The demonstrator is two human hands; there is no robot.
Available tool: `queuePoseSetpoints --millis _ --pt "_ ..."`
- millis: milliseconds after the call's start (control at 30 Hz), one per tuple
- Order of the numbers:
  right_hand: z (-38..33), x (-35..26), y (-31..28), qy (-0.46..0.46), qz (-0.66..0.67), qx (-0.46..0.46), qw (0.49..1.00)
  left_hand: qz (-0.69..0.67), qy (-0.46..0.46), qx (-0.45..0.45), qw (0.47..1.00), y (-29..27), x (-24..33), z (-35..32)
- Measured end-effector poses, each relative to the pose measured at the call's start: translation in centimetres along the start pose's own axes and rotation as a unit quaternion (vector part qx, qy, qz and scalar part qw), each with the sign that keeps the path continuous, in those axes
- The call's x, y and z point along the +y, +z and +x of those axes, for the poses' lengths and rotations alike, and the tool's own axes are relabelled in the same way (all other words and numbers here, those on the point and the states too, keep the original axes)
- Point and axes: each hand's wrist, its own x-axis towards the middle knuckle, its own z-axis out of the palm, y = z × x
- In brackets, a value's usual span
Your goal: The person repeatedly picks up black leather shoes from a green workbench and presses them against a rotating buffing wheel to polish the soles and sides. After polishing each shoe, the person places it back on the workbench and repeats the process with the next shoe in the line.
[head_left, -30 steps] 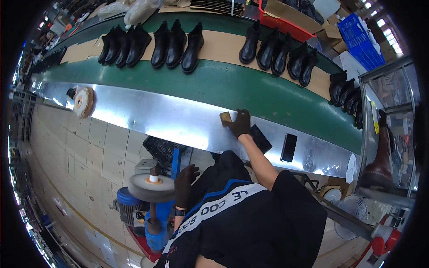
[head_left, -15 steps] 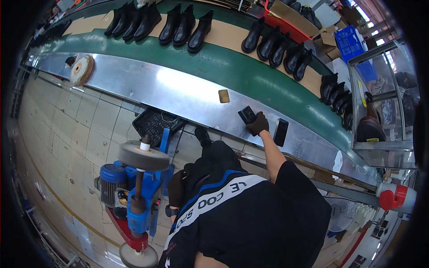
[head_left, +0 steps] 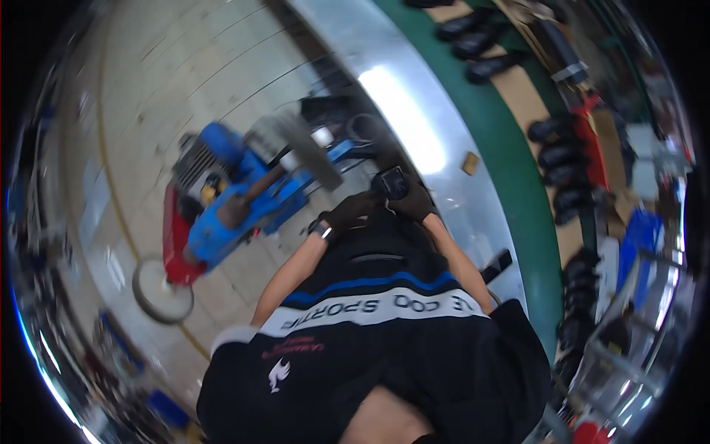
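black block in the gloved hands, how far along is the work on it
Done: the black block is off the metal bench and held in front of the body. In hand: the right hand grips it while the left hand closes in beside it, near the blue grinder. Left: the block is not touching the grinder's wheel, and a small tan piece lies on the bench.

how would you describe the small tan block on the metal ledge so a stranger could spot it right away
Find the long shiny metal ledge beside the green conveyor belt. Near its belt-side edge, beyond the gloved right hand, lies the small tan block. It is the only light brown piece there; the dark object in the hands and the boots are black.
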Motion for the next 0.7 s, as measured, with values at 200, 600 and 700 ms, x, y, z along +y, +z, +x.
queuePoseSetpoints --millis 200,600,700 --pt "1.7 -4.8 7.0 -0.003 -0.074 -0.122 0.99 0.469 0.201 0.178 0.841 -3.0 -2.8 -1.6" --pt "-0.5 -7.6 7.2 0.007 -0.02 -0.088 0.996 0.4 0.209 0.217 0.866 -2.8 -3.2 -2.7" --pt "-0.4 -7.3 7.4 -0.004 -0.035 -0.077 0.996 0.379 0.214 0.214 0.875 -2.7 -3.4 -2.6"
